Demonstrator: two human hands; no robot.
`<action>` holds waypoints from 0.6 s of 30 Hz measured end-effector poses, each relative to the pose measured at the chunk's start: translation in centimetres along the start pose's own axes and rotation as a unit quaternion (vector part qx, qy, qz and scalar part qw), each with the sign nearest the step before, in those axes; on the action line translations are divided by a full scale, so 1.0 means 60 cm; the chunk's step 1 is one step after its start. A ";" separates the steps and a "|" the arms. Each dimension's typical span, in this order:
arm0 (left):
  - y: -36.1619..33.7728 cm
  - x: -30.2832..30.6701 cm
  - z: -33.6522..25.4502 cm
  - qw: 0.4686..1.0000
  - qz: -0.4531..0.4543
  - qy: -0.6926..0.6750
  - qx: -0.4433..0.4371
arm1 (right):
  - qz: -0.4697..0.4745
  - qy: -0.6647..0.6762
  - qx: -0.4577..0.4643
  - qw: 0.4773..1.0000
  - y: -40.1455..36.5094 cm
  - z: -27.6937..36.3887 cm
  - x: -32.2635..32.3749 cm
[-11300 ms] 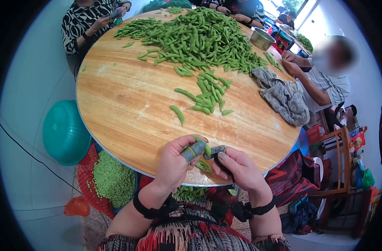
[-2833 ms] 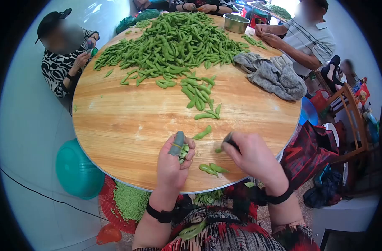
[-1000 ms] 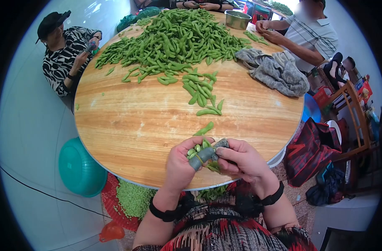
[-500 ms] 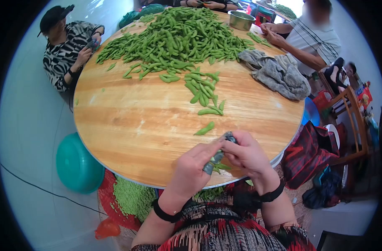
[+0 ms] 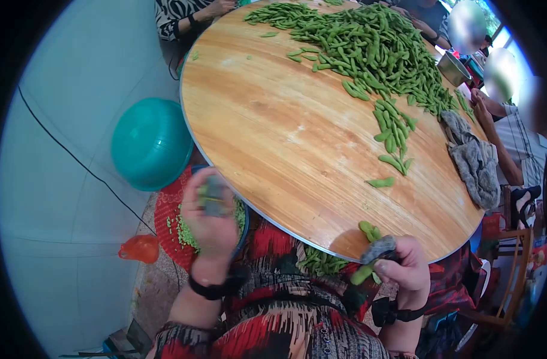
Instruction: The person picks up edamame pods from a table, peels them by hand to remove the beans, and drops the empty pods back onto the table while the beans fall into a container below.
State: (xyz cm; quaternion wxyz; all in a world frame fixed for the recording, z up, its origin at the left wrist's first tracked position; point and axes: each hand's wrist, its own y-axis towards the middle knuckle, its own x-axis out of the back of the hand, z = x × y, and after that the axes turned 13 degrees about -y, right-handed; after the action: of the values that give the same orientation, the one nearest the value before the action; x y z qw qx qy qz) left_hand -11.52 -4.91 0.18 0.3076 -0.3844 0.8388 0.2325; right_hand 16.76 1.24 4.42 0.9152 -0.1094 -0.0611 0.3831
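My left hand [image 5: 212, 218], smeared by motion, is over a basin of shelled green beans [image 5: 186, 230] left of my lap. Grey covering wraps some of its fingers, and a bit of green shows beside them. At the table's near edge my right hand [image 5: 408, 263] is closed around a green soybean pod [image 5: 362, 275] that pokes out below its grey-wrapped fingertips. Another pod [image 5: 369, 230] shows just beyond those fingertips. A single pod [image 5: 381, 182] lies farther up the wooden table [image 5: 273, 137].
A large heap of pods [image 5: 375, 48] covers the far side. Grey cloths [image 5: 474, 167] lie at the right edge, near a metal bowl [image 5: 454, 69]. A teal basin [image 5: 150, 143] stands left of the table. Other people sit around it.
My hands were together over the table edge; now the left has swung left and down over the shelled beans. The right stays at the edge. The view has turned left and down.
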 end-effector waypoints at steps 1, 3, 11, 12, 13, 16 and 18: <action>0.023 0.061 0.010 0.996 -0.043 0.072 -0.024 | 0.048 -0.023 -0.024 0.998 -0.002 0.005 0.010; 0.060 0.195 0.031 0.982 -0.084 0.149 0.076 | 0.027 -0.056 -0.042 0.997 -0.003 0.011 0.010; 0.088 0.294 0.042 0.900 -0.032 0.434 -0.017 | -0.240 -0.472 -0.014 0.848 0.056 0.025 0.068; 0.079 0.219 0.012 0.921 -0.037 0.388 -0.001 | -0.258 -0.514 0.021 0.818 0.068 0.021 0.077; 0.080 0.173 0.009 0.946 -0.039 0.316 -0.052 | -0.266 -0.518 0.019 0.813 0.080 0.022 0.083; 0.056 0.076 -0.015 0.987 0.096 0.080 0.101 | -0.210 -0.556 0.016 0.804 0.106 0.023 0.093; 0.022 0.004 0.010 0.967 0.225 0.021 0.115 | -0.185 -0.615 0.028 0.766 0.115 0.013 0.095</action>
State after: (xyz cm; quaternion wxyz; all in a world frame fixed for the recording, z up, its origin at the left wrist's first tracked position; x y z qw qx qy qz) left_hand -12.46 -3.87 -0.21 0.2716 -0.1526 0.9310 0.1901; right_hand 15.86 10.16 3.64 0.7377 0.1886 -0.6188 0.1930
